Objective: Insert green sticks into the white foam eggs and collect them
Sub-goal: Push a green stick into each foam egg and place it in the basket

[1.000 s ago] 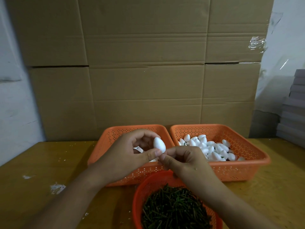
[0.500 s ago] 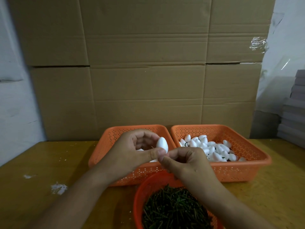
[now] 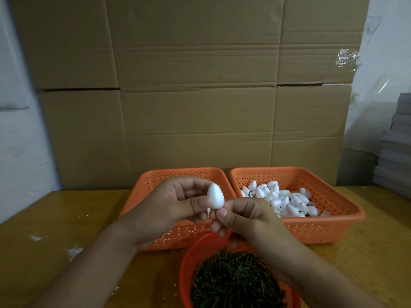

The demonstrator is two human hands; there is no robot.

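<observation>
Head view: the white foam egg (image 3: pixel 215 196) has risen slightly since a second ago and now stands clear above the fingers, pinched by the left hand (image 3: pixel 169 207). The right hand (image 3: pixel 242 215) pinches just under its blunt end, presumably seating a stick, itself hidden. Both hover above the round basket (image 3: pixel 189 258) of green sticks (image 3: pixel 235 283) at the bench's near edge.

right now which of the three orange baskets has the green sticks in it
The round basket nearest the person, under the right hand, holds the sticks. The right square basket holds eggs.
</observation>
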